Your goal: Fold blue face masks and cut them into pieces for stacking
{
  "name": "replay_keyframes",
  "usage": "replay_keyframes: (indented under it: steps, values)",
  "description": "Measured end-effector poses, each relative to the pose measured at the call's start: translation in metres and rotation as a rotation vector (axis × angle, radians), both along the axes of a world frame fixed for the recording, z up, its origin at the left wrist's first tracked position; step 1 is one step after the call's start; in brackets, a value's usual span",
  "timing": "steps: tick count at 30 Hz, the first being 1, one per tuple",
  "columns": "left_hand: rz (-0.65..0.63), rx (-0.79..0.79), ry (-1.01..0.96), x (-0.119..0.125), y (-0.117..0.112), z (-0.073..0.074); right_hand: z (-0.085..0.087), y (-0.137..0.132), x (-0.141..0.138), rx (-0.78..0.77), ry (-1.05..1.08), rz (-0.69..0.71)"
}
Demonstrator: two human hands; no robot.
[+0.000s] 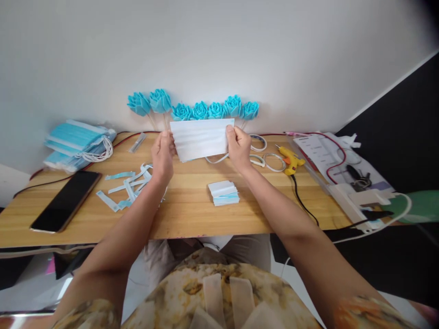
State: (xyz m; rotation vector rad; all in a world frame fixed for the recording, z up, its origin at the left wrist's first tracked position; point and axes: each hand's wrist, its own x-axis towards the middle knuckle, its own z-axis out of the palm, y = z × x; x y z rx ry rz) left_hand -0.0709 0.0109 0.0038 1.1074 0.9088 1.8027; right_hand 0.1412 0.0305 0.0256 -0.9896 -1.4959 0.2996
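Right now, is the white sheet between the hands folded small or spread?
Spread: the white sheet shows a wide rectangle between left hand and right hand.

1. The sheet (202, 139) blocks my view below the middle flowers (200, 110).
2. The left forearm (137, 219) covers part of the strips (128, 188).
3. The papers' (329, 153) print: too small for me to read.

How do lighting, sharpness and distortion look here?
Head view: soft light, no harsh shadows on the table; held sheet bright, its ripples faint. Head view: print on the papers too soft to read; right sleeve seems stretched near the edge.
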Motion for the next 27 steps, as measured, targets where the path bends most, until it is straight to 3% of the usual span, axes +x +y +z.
replay_keyframes:
  steps: [7, 17, 27]
  values:
    - [-0.080, 0.053, 0.113, 0.007, -0.003, 0.002, -0.001, 0.004, 0.004, -0.037, 0.107, -0.006]
    - [0.095, 0.027, 0.082, 0.003, 0.005, -0.005, -0.008, 0.001, -0.001, -0.068, 0.062, 0.052]
    - [0.039, 0.017, 0.043, -0.001, 0.002, 0.001, -0.008, 0.001, -0.002, -0.056, 0.037, 0.056]
